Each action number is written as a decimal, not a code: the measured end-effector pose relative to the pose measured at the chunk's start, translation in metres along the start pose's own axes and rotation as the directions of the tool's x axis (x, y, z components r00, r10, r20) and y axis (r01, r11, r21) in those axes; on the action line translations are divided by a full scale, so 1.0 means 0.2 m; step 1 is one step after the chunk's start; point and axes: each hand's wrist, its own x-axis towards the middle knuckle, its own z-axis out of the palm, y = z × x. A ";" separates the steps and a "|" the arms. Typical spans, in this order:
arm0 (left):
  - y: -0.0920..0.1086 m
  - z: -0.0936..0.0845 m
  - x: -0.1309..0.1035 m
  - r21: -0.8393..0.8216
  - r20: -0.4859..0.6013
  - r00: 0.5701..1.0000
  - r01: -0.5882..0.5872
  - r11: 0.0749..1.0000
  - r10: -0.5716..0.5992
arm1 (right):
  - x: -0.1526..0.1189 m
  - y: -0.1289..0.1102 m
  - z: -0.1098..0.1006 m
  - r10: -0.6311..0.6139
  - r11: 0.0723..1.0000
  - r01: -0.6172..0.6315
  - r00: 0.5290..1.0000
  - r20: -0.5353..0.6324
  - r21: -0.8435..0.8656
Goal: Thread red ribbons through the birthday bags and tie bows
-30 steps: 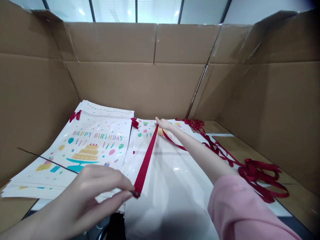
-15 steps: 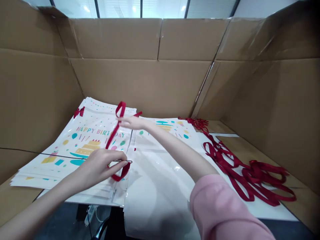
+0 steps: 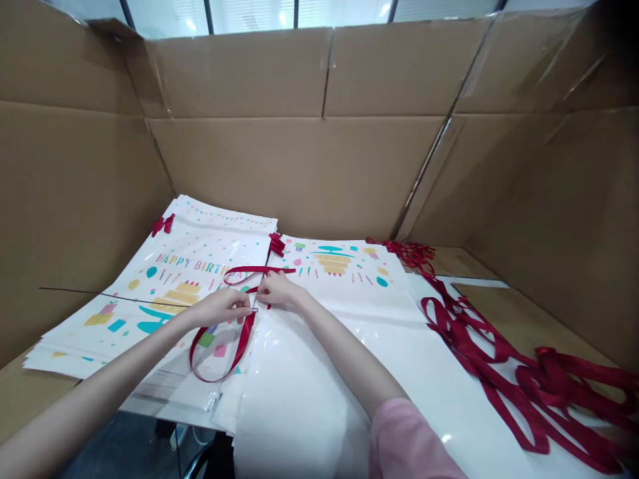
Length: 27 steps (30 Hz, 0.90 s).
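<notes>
While pinching a thin dark wire rod with a hooked tip (image 3: 124, 297) in the left hand (image 3: 222, 308), closes the fingers of the right hand (image 3: 274, 290) on a narrow red fabric ribbon (image 3: 246, 332). Has both hands near each other, above the edges of 2 neighboring piles: white "HAPPY BIRTHDAY" printed sheets (image 3: 190, 246) at left and glossy white sheets with an upside-down yellow cake print (image 3: 324, 366) at right. Loops ribbon above and below the left hand. Shows loose red ribbon coils (image 3: 464, 339) farther right, inside brown cardboard walls (image 3: 274, 173).
</notes>
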 end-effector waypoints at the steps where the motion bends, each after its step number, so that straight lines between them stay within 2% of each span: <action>1: -0.01 0.00 0.03 -0.003 0.017 1.000 -0.007 1.000 0.007 | 0.00 0.00 0.00 -0.001 1.000 0.001 1.000 0.014 0.001; 5: -0.03 0.00 0.13 -0.074 0.121 0.993 0.007 0.997 0.003 | 0.00 0.01 -0.03 0.020 0.999 -0.022 0.996 0.082 0.025; 8: -0.03 -0.03 0.19 -0.207 0.285 0.958 0.092 0.974 -0.030 | -0.01 0.05 -0.08 0.059 0.995 -0.071 0.986 0.157 0.072; 10: -0.02 -0.07 0.22 -0.271 0.343 0.939 0.126 0.954 -0.027 | -0.02 0.09 -0.10 0.070 0.989 -0.095 0.975 0.212 0.110; 15: -0.01 -0.10 0.28 -0.317 0.328 0.944 0.141 0.938 -0.031 | -0.04 0.13 -0.12 0.040 0.978 -0.093 0.961 0.272 0.185; 19: -0.05 -0.05 0.32 -0.257 0.338 0.939 0.158 0.953 -0.064 | -0.04 0.12 -0.09 0.046 0.980 -0.092 0.967 0.250 0.177; 27: -0.17 0.04 0.38 -0.078 0.264 0.957 0.146 0.986 -0.121 | 0.03 0.13 0.01 0.047 0.992 -0.074 0.969 0.244 0.104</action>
